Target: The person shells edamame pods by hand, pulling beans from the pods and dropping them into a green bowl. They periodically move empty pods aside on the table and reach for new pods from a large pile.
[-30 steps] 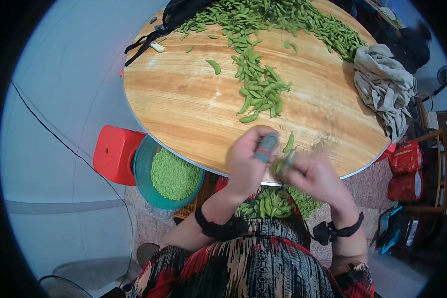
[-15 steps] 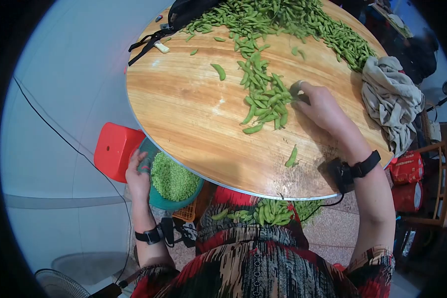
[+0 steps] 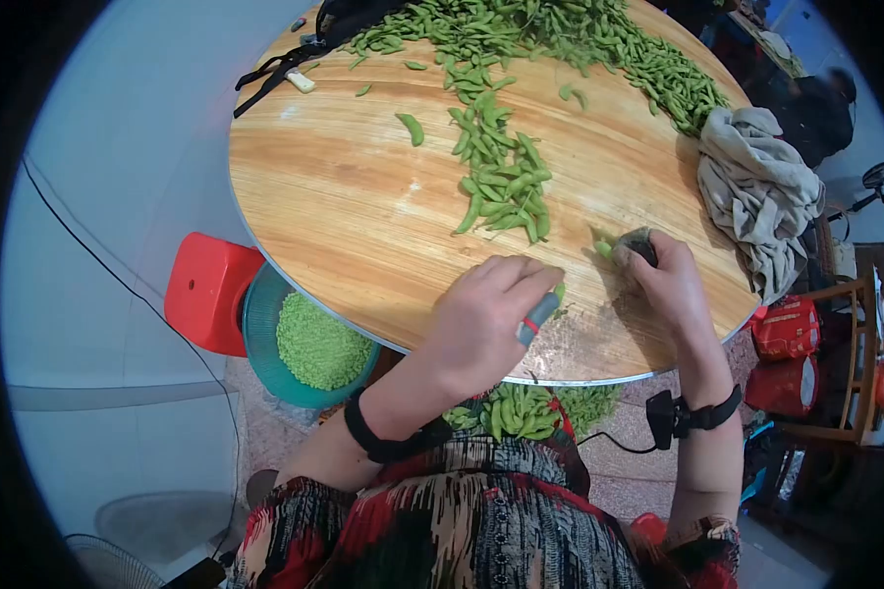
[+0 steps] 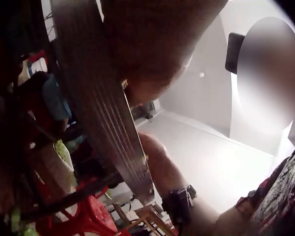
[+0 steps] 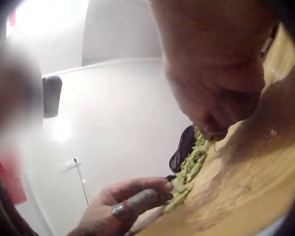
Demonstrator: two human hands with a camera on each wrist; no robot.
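"Beyond the left hand (image 3: 481,319), what's there?"

"Red stool (image 3: 211,294) farthest out, then the teal basin (image 3: 265,371) of shelled beans (image 3: 319,339), low beside the table (image 3: 334,187) — probably kept within that arm's reach."

"And the hand itself?"

"Its fingers and thumb curl round a green pod (image 3: 560,292) near the table's edge. How firmly, I can't tell. The grey thumb cover (image 3: 537,320) probably spares the skin."

"Ahead of both hands?"

"Loose pods (image 3: 501,182) in a trail, leading back to the big heap (image 3: 560,34); likely drawn close so neither arm stretches far. More pods (image 3: 521,410) lie below the hands, past the rim, by the clothing."

"Right hand (image 3: 673,285)?"

"It pinches another pod (image 3: 604,249) just above the wood, tip poking out towards the left hand — perhaps held by one end to leave the rest free. Past that hand sits a crumpled grey cloth (image 3: 756,187), seemingly pushed aside for room."
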